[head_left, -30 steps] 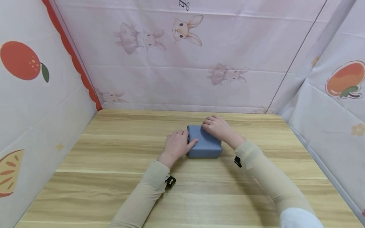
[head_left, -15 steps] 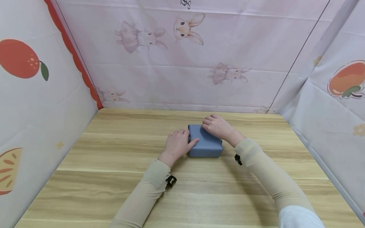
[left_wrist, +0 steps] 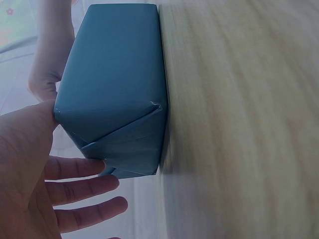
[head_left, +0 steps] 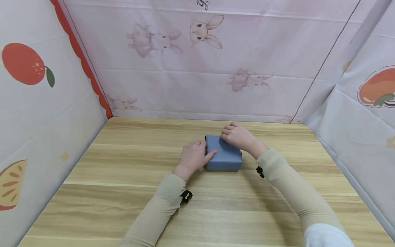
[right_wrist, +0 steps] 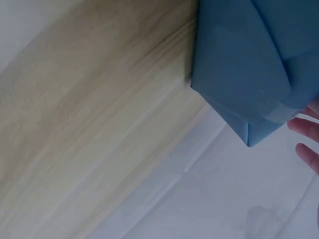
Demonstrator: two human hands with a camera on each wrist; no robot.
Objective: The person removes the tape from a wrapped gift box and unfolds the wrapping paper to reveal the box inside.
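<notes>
A blue, rectangular box wrapped in smooth paper (head_left: 225, 157) rests on the light wood-grain counter (head_left: 92, 192), slightly right of the middle and toward the far side. Its left and right ends show folded paper flaps. The left hand (head_left: 192, 156) is at its left end, thumb lying over the top, the other fingers spread and fairly straight, one touching the folded end. The right hand (head_left: 237, 138) is at the far right part of the top with bent fingers; in the right wrist view some fingertips reach the folded end, but whether they pinch the paper cannot be told. Beige sleeves cover both forearms, with a small black clip (head_left: 186, 196) at the left wrist. Beyond the counter stands a pale pink rabbit-print backdrop (head_left: 185, 92); white fruit-print sheets (head_left: 61, 116) flank it left and right.
</notes>
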